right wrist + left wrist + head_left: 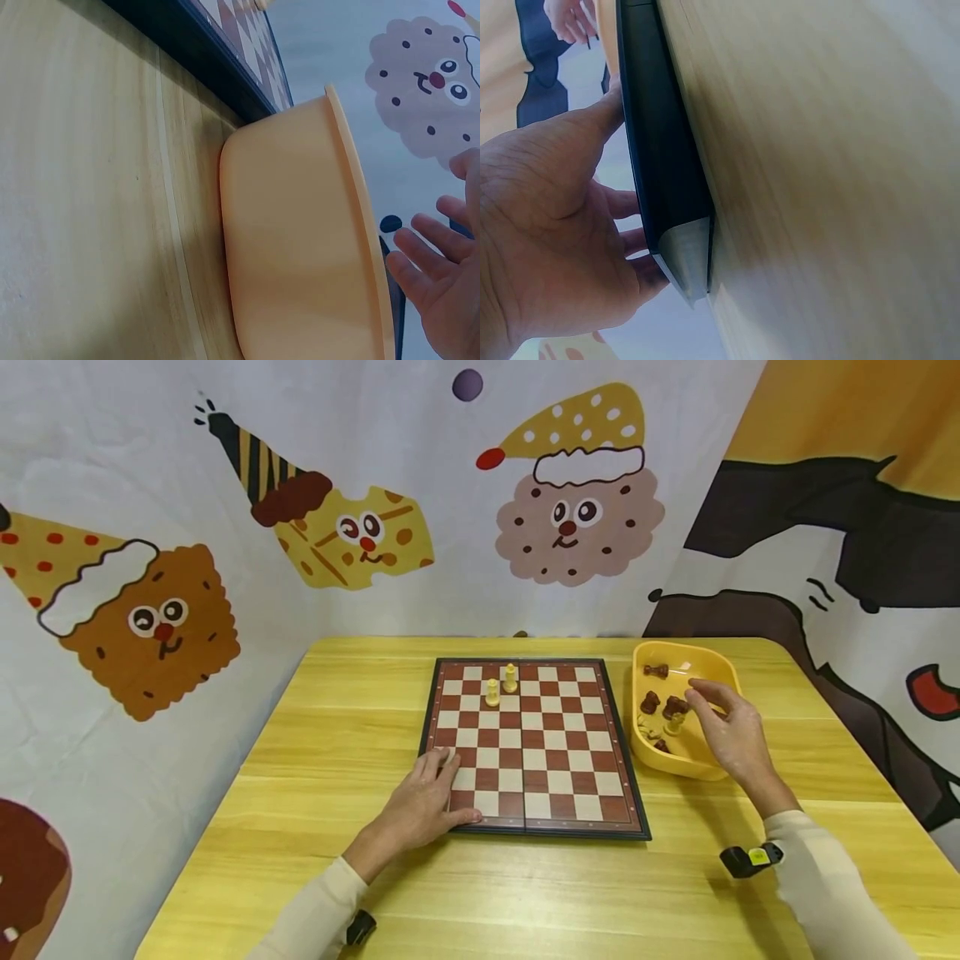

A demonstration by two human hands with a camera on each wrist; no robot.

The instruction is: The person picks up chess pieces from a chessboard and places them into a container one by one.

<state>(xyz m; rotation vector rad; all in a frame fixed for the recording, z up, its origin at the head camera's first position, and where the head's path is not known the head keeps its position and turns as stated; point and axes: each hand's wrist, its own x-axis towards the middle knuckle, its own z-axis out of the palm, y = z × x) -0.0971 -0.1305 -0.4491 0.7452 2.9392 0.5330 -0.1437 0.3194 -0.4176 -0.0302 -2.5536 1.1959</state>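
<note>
A brown-and-white checkered chessboard (551, 720) with a black border lies on the table. My left hand (422, 800) rests on its near left corner, with the thumb along the front edge and the fingers over the left border. In the left wrist view the board's dark side (664, 142) shows beside that palm. Two cream chess pieces, one (492, 692) and another (511, 677), stand toward the back of the board. Over the yellow tub (639, 652) hovers my right hand (731, 731), its fingers loosely spread and holding nothing visible. Dark chess pieces (650, 702) and a pale one (673, 724) lie inside.
The tub stands close beside the board's right edge on the wooden table (315, 727). A cloth wall (450, 602) with cartoon prints hangs behind the table's back edge. Each wrist wears a black strap device, such as the right one (750, 860).
</note>
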